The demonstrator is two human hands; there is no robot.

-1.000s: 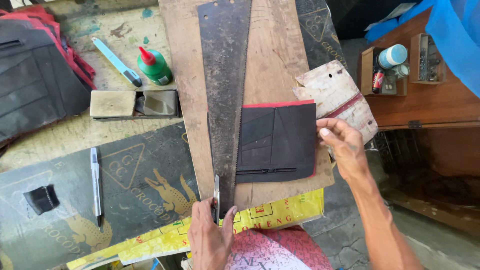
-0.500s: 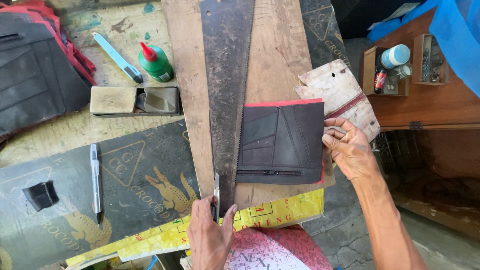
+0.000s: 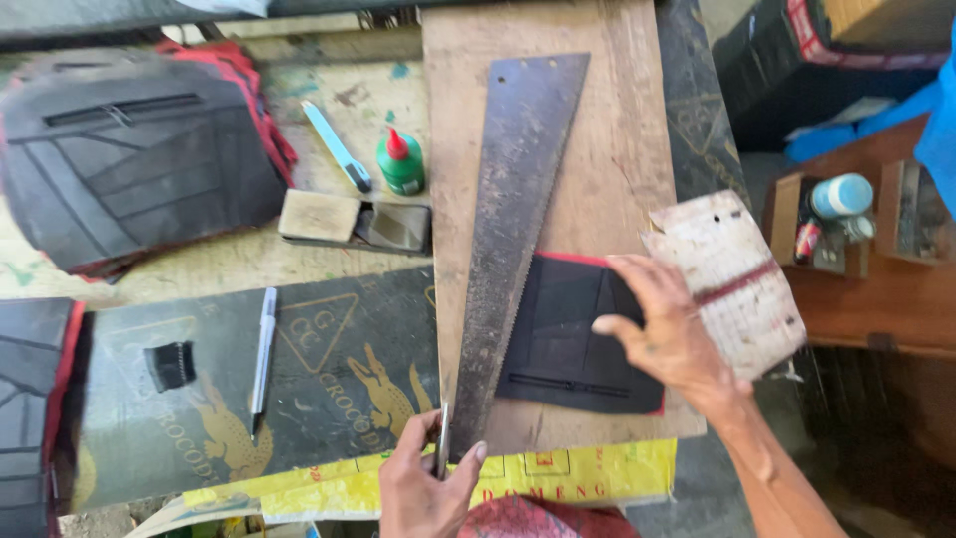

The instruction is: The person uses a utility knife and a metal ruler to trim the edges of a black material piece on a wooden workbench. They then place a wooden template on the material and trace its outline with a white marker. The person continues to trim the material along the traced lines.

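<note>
Your left hand (image 3: pixel 423 483) pinches a knife (image 3: pixel 443 448) at the blade's (image 3: pixel 513 229) near end; your right hand (image 3: pixel 667 334) presses flat on the panel (image 3: pixel 558 344) just right of it.

1. The panel (image 3: pixel 568 339) under my right hand (image 3: pixel 667 334) is black with a red edge.
2. The saw blade (image 3: pixel 513 219) is dull grey, speckled brown with rust.
3. The board (image 3: pixel 617 149) is pale tan wood.
4. The glue bottle (image 3: pixel 400 164) is green (red cap).
5. The sack (image 3: pixel 558 478) near my left hand (image 3: pixel 423 483) is yellow with red print.
</note>
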